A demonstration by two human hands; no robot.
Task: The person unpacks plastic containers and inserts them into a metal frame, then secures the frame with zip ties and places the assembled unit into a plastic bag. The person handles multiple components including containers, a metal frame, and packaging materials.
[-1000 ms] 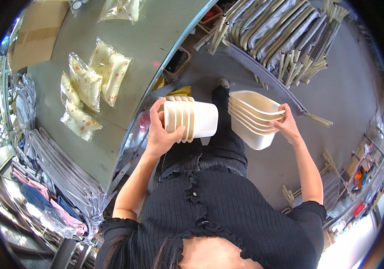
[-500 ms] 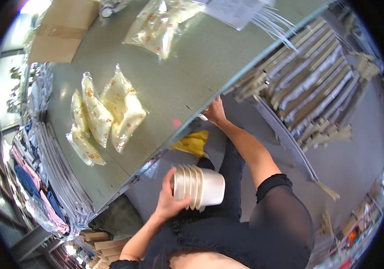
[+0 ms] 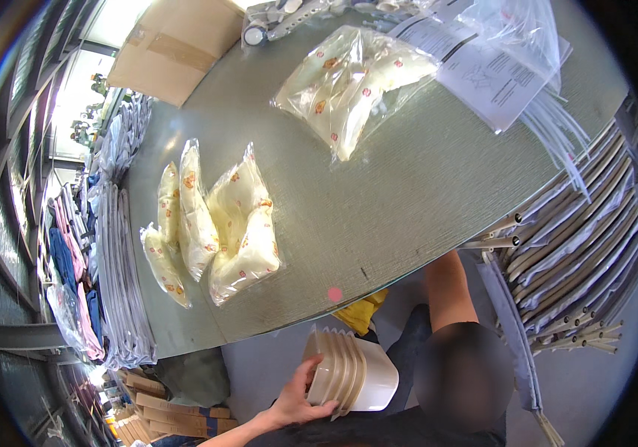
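My left hand grips a nested stack of white plastic tubs, fingers and thumb closed around the rims. The tubs lie on their side, just off the table's near edge. My right forearm reaches under the table, and the tabletop hides that hand and whatever it may hold. Under the edge, by the tubs, is a bit of yellow material. On the tabletop lie several clear-bagged, pale yellow printed cushion-like pieces, beyond the stack to the left.
A larger clear bag with printed fabric lies farther back, beside printed sheets and white plastic strips. A cardboard box stands at the far left. Folded frames with grey fabric are stacked right of the table.
My view has shifted, showing more of the tabletop. My right hand, partly visible at the table edge before, is now hidden beneath it. My left hand still grips the tubs.
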